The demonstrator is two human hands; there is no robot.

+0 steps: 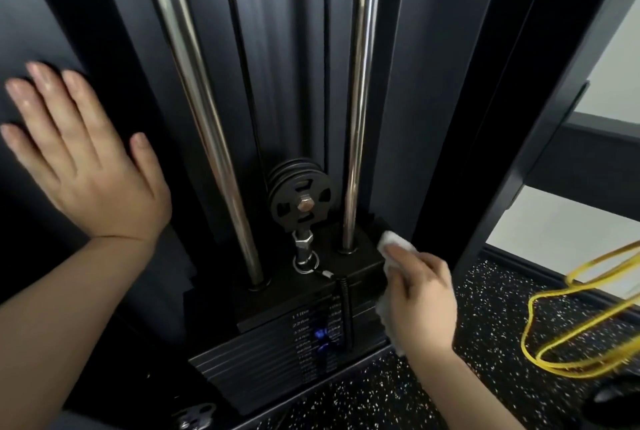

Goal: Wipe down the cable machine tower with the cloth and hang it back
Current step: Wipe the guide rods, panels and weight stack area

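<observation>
At the foot of the tower: a person leans in over the black cable machine tower [398, 90], both bare forearms reaching forward.
Right hand: the right hand [420, 301] is low on the right, its fingers [398, 256] clenched around the white cloth.
Cloth: the cloth [498, 243] is bunched in that hand, one end poking out above the fingers and pressed to the top right corner of the weight stack, another bit showing below the palm.
Weight stack: the weight stack [277, 343] is a pile of dark plates with pale numbers down its front face; a blue selector pin [322, 334] sits in the front, with a coiled black cord [346, 311] hanging beside it.
Floor: the black speckled floor [363, 398] runs along the near edge of the stack, and a yellow band [540, 357] lies looped on it well off to the right.
Left hand: the left hand [93, 166] is flat against the dark panel on the tower's left side, fingers released and spread, grasping nothing.
Pulley: a black pulley [301, 199] stands upright on a bolt at the middle of the stack's top plate.
Guide rods: two shiny guide rods [194, 83] rise from holes in the top plate, one each side of the pulley, with a thin black cable [242, 65] running up between them.
</observation>
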